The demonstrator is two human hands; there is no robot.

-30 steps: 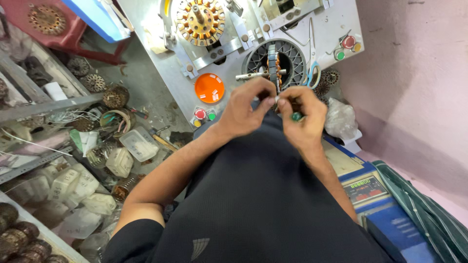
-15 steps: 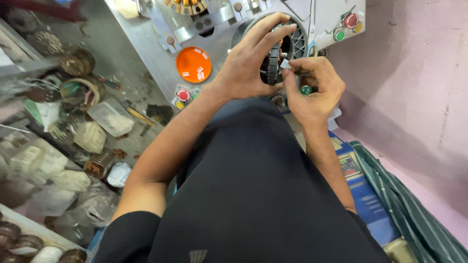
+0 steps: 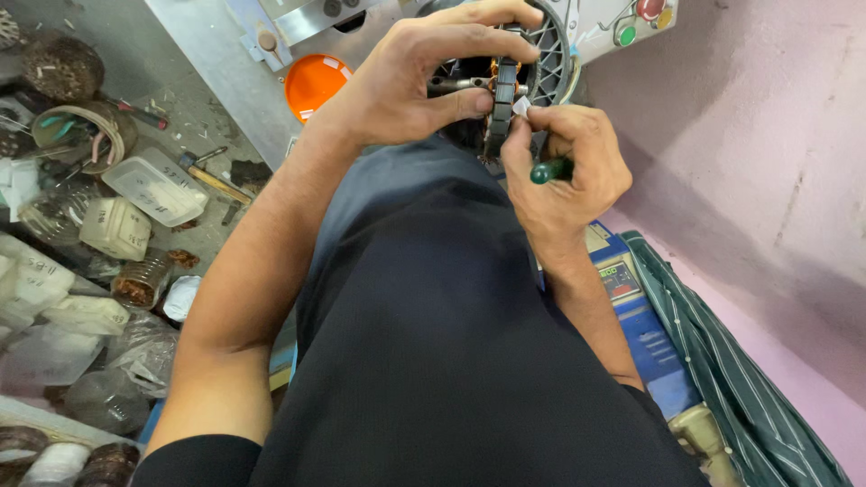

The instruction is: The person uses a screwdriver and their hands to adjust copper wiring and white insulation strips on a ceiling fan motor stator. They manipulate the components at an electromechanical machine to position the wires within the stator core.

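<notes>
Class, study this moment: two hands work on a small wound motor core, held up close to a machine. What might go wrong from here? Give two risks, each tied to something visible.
1. The left hand grips the motor core in mid-air with fingertips only; it may slip and fall.
2. The right hand pinches a small white slip at the core while holding a green-handled tool; the tool's working end is hidden, so it could nick the copper winding or a finger.

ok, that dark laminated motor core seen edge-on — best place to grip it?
By the rim, pinching across its thickness. The motor core stands edge-on, so both flat faces are exposed; the left hand already clamps it that way from the left, thumb below. The right hand works at the opposite edge, green-handled tool in its palm.
</notes>
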